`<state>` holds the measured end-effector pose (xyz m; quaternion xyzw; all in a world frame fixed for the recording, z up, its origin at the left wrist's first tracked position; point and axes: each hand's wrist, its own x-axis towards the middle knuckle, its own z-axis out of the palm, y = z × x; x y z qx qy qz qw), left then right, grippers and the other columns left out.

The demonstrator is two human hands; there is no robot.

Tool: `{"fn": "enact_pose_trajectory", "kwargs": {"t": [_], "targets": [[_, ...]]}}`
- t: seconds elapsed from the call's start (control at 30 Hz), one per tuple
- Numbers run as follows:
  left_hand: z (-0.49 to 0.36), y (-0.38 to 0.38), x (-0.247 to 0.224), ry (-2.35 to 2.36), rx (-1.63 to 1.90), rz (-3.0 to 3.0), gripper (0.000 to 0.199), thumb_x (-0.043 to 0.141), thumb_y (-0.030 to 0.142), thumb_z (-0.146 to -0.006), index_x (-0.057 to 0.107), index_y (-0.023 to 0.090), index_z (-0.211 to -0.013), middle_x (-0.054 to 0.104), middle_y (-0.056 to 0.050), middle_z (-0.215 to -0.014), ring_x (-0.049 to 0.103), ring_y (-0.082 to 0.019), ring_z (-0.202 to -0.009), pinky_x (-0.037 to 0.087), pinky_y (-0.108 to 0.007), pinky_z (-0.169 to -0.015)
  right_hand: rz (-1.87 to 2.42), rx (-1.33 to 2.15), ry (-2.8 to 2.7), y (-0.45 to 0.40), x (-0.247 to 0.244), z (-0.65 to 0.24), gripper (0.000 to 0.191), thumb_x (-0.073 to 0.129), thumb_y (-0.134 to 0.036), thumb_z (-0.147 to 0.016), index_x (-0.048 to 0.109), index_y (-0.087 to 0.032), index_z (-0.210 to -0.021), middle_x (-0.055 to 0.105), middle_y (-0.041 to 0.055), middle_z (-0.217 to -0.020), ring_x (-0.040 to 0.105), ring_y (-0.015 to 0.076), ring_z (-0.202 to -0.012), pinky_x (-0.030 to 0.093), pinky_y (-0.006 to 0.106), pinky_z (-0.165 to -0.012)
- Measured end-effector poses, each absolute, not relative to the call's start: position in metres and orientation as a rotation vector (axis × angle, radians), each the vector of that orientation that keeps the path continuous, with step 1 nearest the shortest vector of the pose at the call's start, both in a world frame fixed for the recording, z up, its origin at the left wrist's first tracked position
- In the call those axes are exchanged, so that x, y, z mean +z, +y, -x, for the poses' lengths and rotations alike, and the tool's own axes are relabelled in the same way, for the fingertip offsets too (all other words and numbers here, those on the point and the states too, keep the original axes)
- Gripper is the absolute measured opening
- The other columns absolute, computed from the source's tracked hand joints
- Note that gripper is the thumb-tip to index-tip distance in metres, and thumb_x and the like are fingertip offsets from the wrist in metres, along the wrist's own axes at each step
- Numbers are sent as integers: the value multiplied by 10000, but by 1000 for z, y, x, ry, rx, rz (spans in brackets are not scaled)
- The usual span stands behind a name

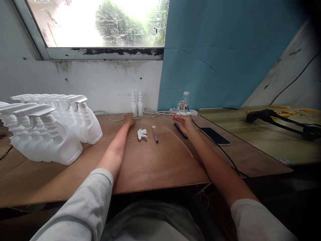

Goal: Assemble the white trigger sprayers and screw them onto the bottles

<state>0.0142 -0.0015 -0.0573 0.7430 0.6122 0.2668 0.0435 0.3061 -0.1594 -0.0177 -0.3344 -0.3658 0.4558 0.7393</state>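
My left hand reaches to the back of the wooden table, beside two slim white bottles; its fingertips are hard to make out. At the back right, my right hand has its fingers raised near a clear plastic bottle, with something small and white at the fingertips. A white spray head lies between my arms. Right of it are a small white ring and a dark-handled thin tool. A thin clear tube lies near my right forearm.
Rows of white spray bottles stand at the left. A black phone and a dark slim object lie at the right, with a black cable. A power strip and white cords run along the wall.
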Motion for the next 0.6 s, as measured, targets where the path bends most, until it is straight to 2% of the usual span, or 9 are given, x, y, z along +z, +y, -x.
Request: {"fn": "enact_pose_trajectory", "kwargs": {"t": [0.13, 0.27, 0.37, 0.5, 0.6], "targets": [[-8, -17, -72, 1771, 982, -2267, 360, 576, 330, -925, 558, 160, -1242, 559, -117, -1277, 580, -235, -1115, 510, -449, -937, 726, 1054, -821, -159, -16, -301, 254, 752, -87, -593, 557, -183, -723, 671, 16, -744, 689, 166, -776, 540, 248, -634], [5, -33, -79, 1689, 1105, -2153, 355, 585, 160, -857, 581, 152, -1211, 535, -144, -1305, 502, -258, -1249, 410, -391, -1067, 696, 1076, -808, -158, -15, -298, 275, 774, -137, -624, 546, -201, -764, 617, -44, -673, 602, 86, -603, 446, 182, -481], [15, -52, -80, 1626, 1198, -2040, 336, 548, 113, -826, 586, 127, -1160, 560, -153, -1249, 574, -240, -1131, 441, -371, -1018, 678, 1104, -831, -160, -15, -296, 277, 787, -159, -622, 557, -196, -773, 595, -57, -648, 507, 53, -513, 391, 168, -430], [25, -91, -82, 1484, 1329, -1924, 231, 523, 144, -847, 585, 129, -1069, 613, -135, -1136, 629, -188, -925, 493, -351, -912, 684, 1224, -932, -166, -14, -284, 362, 830, -232, -612, 568, -216, -860, 670, -14, -767, 583, 106, -602, 463, 214, -499], [26, -124, -82, 1311, 1403, -1886, 161, 546, 205, -864, 586, 154, -1012, 642, -104, -1070, 631, -172, -907, 505, -318, -869, 740, 1394, -1059, -178, -13, -260, 496, 851, -283, -609, 557, -257, -1009, 695, 8, -818, 590, 121, -604, 407, 193, -461]]}}
